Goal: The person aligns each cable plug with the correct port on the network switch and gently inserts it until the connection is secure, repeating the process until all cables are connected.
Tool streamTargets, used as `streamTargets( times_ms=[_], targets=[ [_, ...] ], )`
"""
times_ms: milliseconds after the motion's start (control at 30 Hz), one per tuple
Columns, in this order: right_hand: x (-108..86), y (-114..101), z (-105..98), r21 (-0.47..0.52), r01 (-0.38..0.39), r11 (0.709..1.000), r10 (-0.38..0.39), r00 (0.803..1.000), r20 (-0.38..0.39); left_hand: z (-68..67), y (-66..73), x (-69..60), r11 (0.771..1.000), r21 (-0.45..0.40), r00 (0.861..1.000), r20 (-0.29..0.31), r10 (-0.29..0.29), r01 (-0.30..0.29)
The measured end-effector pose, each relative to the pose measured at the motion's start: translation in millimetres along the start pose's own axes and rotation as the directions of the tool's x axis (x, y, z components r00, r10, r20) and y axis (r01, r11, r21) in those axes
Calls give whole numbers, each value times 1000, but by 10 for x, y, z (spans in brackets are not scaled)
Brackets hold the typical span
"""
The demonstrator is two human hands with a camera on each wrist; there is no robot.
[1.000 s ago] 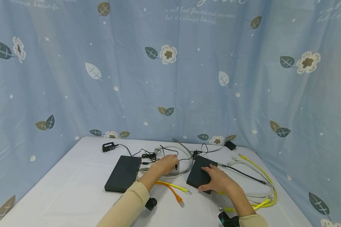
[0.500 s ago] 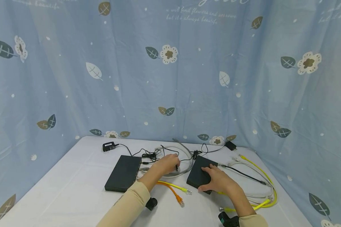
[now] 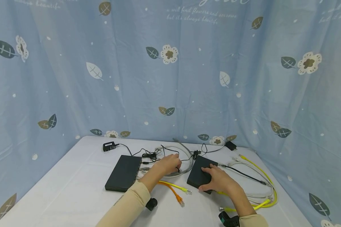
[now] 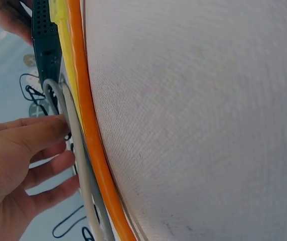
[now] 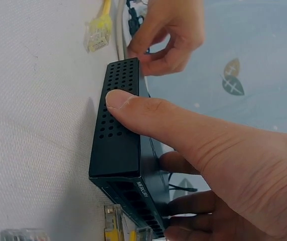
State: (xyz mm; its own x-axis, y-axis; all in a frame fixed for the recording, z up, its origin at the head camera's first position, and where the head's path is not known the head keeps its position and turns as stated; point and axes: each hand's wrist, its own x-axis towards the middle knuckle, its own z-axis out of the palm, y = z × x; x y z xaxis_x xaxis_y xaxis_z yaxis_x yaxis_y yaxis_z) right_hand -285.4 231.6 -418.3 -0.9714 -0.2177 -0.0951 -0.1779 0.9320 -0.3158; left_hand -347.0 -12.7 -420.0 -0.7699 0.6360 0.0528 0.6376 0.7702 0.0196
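Note:
The left hand (image 3: 168, 164) is between two black boxes, thumb and index finger pinching a thin black cable end (image 3: 178, 170); in the left wrist view the left hand (image 4: 25, 160) mostly hides it. Around the smaller black box (image 3: 199, 175) on the right, the right hand (image 3: 219, 179) has its thumb on the near side and its fingers over the top. The right wrist view has the thumb of the right hand (image 5: 203, 145) on the perforated side of that box (image 5: 116, 155), with clear cable plugs by its ports.
A larger black box (image 3: 123, 173) lies at left, with a black adapter (image 3: 109, 146) behind it. Yellow (image 3: 182, 189) and orange (image 3: 178, 198) cable ends lie in front of the left hand. Grey cable loops curve behind it; yellow, white and black cables lie at right beneath another adapter (image 3: 230, 145).
The left hand has shifted slightly right, and the black cable end in its fingers has turned from pointing down to slanting right. The right hand and the smaller box stay in place.

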Motion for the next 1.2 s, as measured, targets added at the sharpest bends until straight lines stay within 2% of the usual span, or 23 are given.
streamTargets(
  times_ms=[267, 600, 700, 967, 1200],
  targets=[
    [0, 12, 19, -13, -7, 1000, 7, 1000, 5, 41, -28, -26, 1000, 5, 1000, -12, 12, -12],
    [7, 41, -3, -4, 14, 1000, -14, 1000, -3, 36, -124, -49, 998, -22, 993, -105, 48, -51],
    [11, 51, -14, -7, 28, 1000, -28, 1000, -9, 34, -131, -43, 998, -18, 992, -117, 55, -57],
    [-33, 72, -50, 31, 68, 997, -68, 998, 0, 9, -66, -49, 997, -25, 992, -106, 73, -76],
    [-53, 97, -57, 29, 78, 997, -78, 997, 1, -21, 8, -33, 993, 44, 985, -128, 118, -114]
  ],
)
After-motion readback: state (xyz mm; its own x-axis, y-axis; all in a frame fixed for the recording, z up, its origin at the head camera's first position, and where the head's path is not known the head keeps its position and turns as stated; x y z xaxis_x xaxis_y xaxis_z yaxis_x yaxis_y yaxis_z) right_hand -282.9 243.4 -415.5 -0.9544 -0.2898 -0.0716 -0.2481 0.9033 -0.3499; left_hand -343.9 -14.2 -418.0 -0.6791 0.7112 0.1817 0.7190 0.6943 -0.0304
